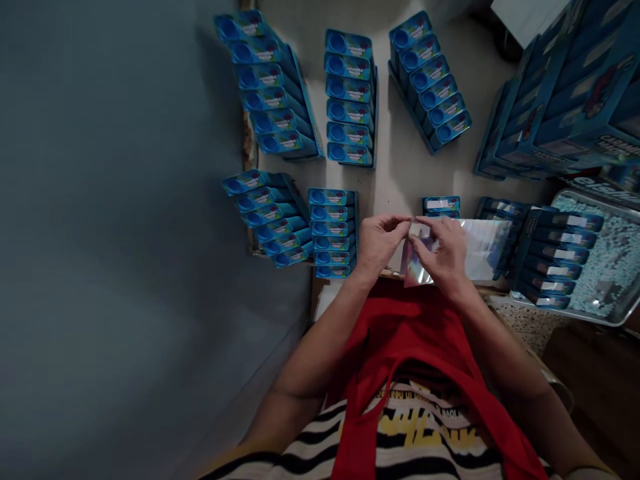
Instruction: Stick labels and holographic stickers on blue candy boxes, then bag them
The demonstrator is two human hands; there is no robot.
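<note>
A grey wall (125,200) fills the left side, beside a pale table (395,180). A red apron (410,313) covers the person's front at the near edge. Large blue cases (575,100) stand at the far right. Nearer, a metal tray (590,319) contains pale blue pellets (605,273), with one row of blue boxes at its left side. Five more box rows (349,100) stand across the table's left and middle, each running roughly near to far.

The glossy sheet (485,250) is at the near table edge, its long axis left to right; one end points toward the tray, the other toward the left hand (379,243). That hand's thumb and forefinger clamp the sheet's far left corner. The right hand (445,250) clamps it too, thumb near, forefinger along the far edge. A pale piece (415,230) shows between the fingertips; whether it belongs to the sheet cannot be told.
</note>
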